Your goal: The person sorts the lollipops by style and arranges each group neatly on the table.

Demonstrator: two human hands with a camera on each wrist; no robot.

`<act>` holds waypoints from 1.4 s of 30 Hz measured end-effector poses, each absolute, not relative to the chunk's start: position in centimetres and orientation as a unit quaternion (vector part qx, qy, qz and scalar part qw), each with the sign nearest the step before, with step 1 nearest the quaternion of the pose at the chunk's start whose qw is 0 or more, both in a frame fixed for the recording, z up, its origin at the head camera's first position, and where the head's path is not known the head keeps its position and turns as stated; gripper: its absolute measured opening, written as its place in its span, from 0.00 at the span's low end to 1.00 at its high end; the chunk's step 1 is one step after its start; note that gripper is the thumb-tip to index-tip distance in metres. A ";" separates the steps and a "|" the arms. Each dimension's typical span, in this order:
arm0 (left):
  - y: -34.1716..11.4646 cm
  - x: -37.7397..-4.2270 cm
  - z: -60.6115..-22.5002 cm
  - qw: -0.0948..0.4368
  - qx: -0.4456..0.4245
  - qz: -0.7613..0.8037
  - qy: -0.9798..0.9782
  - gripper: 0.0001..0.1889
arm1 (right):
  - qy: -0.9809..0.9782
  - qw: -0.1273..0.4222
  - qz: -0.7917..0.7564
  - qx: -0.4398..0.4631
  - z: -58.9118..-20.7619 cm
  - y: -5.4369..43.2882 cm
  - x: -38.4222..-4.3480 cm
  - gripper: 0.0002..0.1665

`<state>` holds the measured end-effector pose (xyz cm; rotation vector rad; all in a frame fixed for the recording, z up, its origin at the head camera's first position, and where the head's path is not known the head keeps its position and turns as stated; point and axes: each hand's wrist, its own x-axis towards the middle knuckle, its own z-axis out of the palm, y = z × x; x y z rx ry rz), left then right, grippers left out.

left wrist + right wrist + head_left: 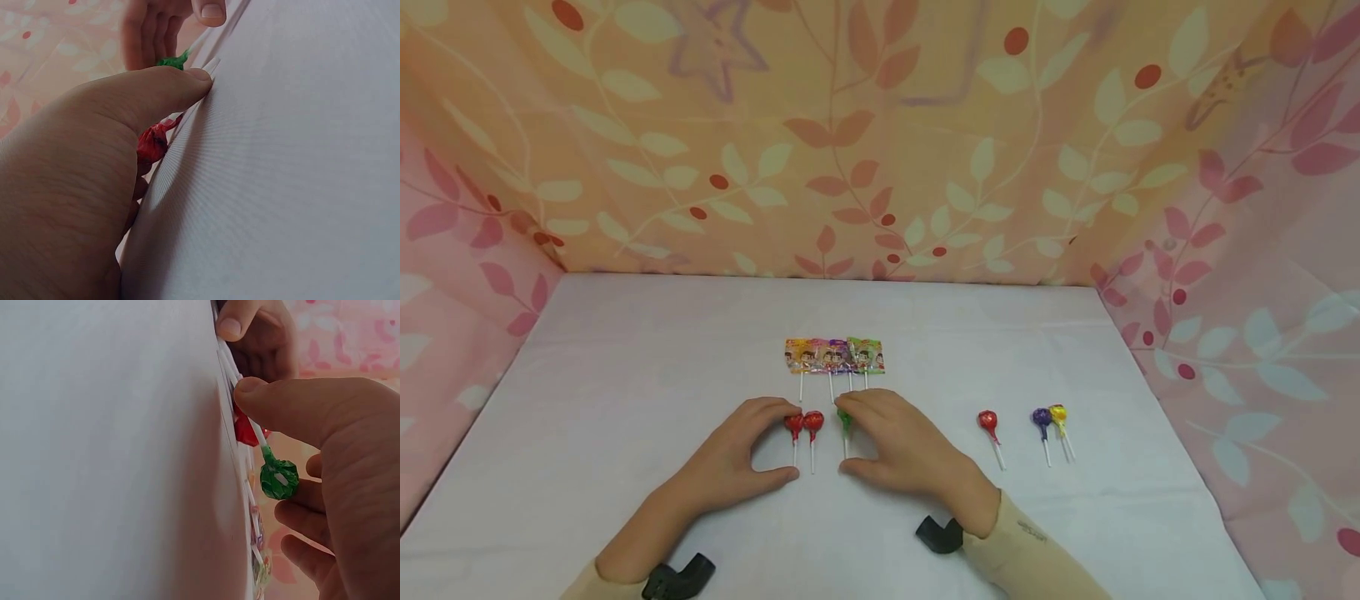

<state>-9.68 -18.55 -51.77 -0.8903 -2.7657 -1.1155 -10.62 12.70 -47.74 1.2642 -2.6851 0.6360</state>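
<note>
Two red-wrapped lollipops lie side by side near the middle of the table. At the left red lollipop my left hand holds it lengthwise, fingers at the candy and thumb at the lower stick. The second red lollipop lies just right of it. My right hand holds a green lollipop, its thumb against the stick and fingertips by the green head. In the head view those fingers partly cover the green candy. Above both hands, several lollipops in flat printed wrappers form a row, sticks toward me.
To the right lies another red lollipop. Farther right, a purple lollipop and a yellow lollipop lie together. A white cloth covers the table. Patterned curtains stand behind it and at both sides.
</note>
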 end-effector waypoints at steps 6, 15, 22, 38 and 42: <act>-18.5 -9.6 -51.7 0.015 -0.288 -0.360 -0.887 0.44 | -0.879 0.055 0.204 0.427 -48.0 11.8 -10.8 0.48; -18.4 -9.7 -51.6 0.019 -0.298 -0.367 -0.881 0.43 | -0.887 0.037 0.184 0.422 -47.9 11.1 -10.8 0.49; -18.3 -9.8 -51.6 0.019 -0.298 -0.368 -0.881 0.43 | -0.893 0.004 0.200 0.404 -48.3 11.1 -10.8 0.51; -18.5 -9.7 -51.6 0.022 -0.297 -0.365 -0.882 0.43 | -0.892 0.001 0.216 0.396 -48.4 11.1 -10.8 0.55; -18.5 -9.7 -51.7 0.022 -0.296 -0.364 -0.883 0.43 | -0.889 0.010 0.221 0.402 -48.6 11.1 -10.8 0.56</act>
